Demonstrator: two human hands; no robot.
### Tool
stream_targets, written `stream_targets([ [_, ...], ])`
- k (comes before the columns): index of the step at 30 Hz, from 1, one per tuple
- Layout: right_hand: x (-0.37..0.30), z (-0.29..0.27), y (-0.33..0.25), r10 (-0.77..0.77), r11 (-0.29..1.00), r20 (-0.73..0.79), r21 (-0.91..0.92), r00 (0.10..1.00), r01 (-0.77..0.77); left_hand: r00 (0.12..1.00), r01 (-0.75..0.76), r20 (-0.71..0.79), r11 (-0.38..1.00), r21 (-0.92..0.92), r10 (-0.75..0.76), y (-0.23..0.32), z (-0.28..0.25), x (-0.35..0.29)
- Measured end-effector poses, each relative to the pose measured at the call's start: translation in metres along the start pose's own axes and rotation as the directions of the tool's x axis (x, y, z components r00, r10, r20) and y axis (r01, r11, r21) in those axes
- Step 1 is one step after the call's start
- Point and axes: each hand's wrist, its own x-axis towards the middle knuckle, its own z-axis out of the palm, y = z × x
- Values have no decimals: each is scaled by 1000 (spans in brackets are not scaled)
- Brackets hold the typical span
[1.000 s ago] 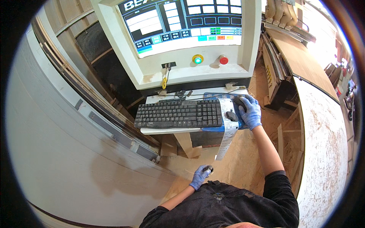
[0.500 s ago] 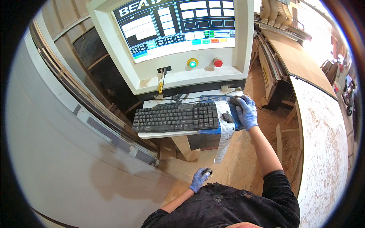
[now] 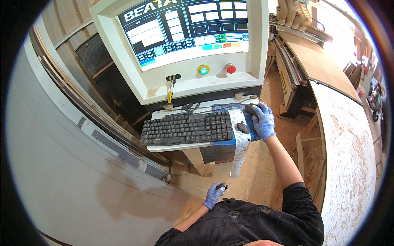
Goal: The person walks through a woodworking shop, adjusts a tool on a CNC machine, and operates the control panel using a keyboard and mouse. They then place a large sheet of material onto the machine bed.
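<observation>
My right hand point(image 3: 264, 122), in a blue-grey glove, rests over a dark computer mouse point(image 3: 250, 109) at the right end of the keyboard shelf. The fingers curl round the mouse and cover most of it. A blue mouse pad point(image 3: 251, 133) lies beneath. Beside the hand, a small dark object point(image 3: 243, 128) sits on a long printed paper strip point(image 3: 239, 153) that hangs over the shelf's front edge. Low in front of my body, my gloved left hand point(image 3: 211, 196) is closed round a small dark object with a pale part point(image 3: 221, 187); its kind cannot be made out.
A black keyboard point(image 3: 186, 129) fills much of the white shelf point(image 3: 180, 146). Above stands a control cabinet with a lit screen point(image 3: 184, 30), a green button point(image 3: 203, 70) and a red knob point(image 3: 230, 68). Long boards point(image 3: 344, 151) flank the right; a grey panel point(image 3: 82, 172) stands left.
The whole view has shifted slightly, so the cabinet and shelf appear a little farther left. My right hand stays on the mouse, and my left hand keeps its grip.
</observation>
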Motion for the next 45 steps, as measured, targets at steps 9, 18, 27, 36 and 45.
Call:
stream_targets([
  [9, 0, 0, 0, -3, 1000, 8, 6, 1000, 3, 1000, -5, 13, 1000, 5, 5, -7, -2, 3],
  [18, 0, 5, 6, -13, 1000, 3, 18, 1000, 13, 1000, 11, 8, 1000, -5, -11, -13, -4, 6],
  [27, -1, 4, 3, 0, 1000, 13, 16, 1000, 0, 1000, 11, 6, 1000, -1, -11, -6, -2, 3],
  [36, -1, 5, 5, -16, 1000, -1, 1, 1000, 16, 1000, 8, 16, 1000, -4, -8, -8, -3, 3],
  [45, 0, 1, 1, -26, 1000, -15, 4, 1000, 26, 1000, 23, 10, 999, -22, -23, -12, -5, 5],
])
